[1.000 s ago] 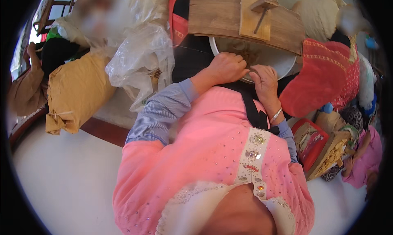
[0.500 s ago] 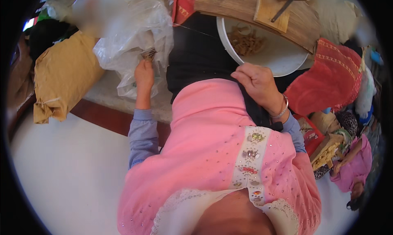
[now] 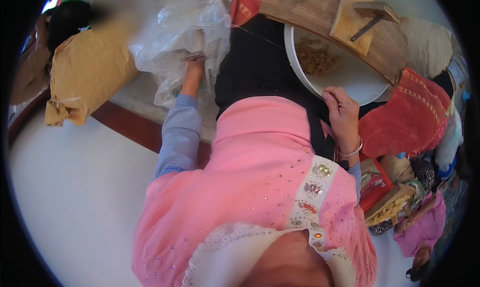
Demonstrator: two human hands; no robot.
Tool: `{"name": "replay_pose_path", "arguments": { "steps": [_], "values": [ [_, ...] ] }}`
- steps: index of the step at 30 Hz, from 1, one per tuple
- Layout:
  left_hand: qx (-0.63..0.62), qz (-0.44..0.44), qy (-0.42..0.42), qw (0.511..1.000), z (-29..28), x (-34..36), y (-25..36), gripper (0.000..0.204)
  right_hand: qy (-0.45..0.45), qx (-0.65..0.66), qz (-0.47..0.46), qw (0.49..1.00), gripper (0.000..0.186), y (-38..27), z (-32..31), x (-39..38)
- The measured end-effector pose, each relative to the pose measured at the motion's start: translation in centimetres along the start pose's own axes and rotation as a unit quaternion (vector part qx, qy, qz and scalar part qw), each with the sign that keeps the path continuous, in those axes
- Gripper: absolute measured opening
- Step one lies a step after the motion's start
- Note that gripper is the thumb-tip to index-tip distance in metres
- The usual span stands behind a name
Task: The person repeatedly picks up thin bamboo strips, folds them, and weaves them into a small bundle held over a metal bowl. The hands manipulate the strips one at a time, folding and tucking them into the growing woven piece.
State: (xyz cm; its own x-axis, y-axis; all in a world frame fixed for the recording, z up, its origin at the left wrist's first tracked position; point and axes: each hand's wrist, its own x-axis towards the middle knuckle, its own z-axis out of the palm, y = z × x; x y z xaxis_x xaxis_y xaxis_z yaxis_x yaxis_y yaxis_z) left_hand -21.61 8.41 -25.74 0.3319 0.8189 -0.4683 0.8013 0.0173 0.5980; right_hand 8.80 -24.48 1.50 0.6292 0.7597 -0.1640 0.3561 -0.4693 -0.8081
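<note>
My left hand [image 3: 194, 71] reaches into the mouth of a clear plastic bag [image 3: 180, 29], its fingers closed at a small bundle of thin dark strands [image 3: 196, 56]. The bag's folds partly cover the fingertips. My right hand [image 3: 342, 111], with a silver bangle at the wrist, is raised beside the near rim of a white basin [image 3: 357, 84]. Its thumb and fingers are pinched together; anything between them is too small to make out. Curled tan strips [image 3: 317, 58] lie in the basin. A wooden board [image 3: 305, 7] spans it, carrying a wooden block with a metal bar [image 3: 367, 27].
A brown wrapped package [image 3: 90, 74] lies at the left above a white surface [image 3: 75, 187]. Red cloth [image 3: 405, 117] is draped right of the basin. Beyond it are a red bag [image 3: 374, 187] and a person in pink [image 3: 425, 219].
My left hand has moved forward, deeper into the bag with the strands. My right hand has turned more upright, still pinched near the basin. The whole view has shifted slightly.
</note>
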Motion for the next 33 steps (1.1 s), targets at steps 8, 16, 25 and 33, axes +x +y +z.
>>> {"name": "replay_pose_path", "arguments": {
  "steps": [8,16,25,33],
  "values": [
    [0.153,0.016,0.115,0.981,-4.8,-12.1,8.4,0.03,-0.052,0.007,-0.075,0.996,0.006,-2.2,0.1,1.0],
    [-0.016,0.273,0.132,0.953,-9.4,-22.6,18.8,0.009,-0.157,0.053,-0.208,0.964,0.011,-8.3,1.0,2.2],
    [-0.312,0.521,-0.163,0.777,-13.4,-29.9,33.7,0.013,-0.259,0.2,-0.394,0.859,0.04,-14.3,5.5,3.8],
    [-0.428,0.642,-0.257,0.581,-10.9,-31.7,42.4,0.009,-0.216,0.185,-0.325,0.902,0.03,-11.1,2.8,2.4]
  ]
}}
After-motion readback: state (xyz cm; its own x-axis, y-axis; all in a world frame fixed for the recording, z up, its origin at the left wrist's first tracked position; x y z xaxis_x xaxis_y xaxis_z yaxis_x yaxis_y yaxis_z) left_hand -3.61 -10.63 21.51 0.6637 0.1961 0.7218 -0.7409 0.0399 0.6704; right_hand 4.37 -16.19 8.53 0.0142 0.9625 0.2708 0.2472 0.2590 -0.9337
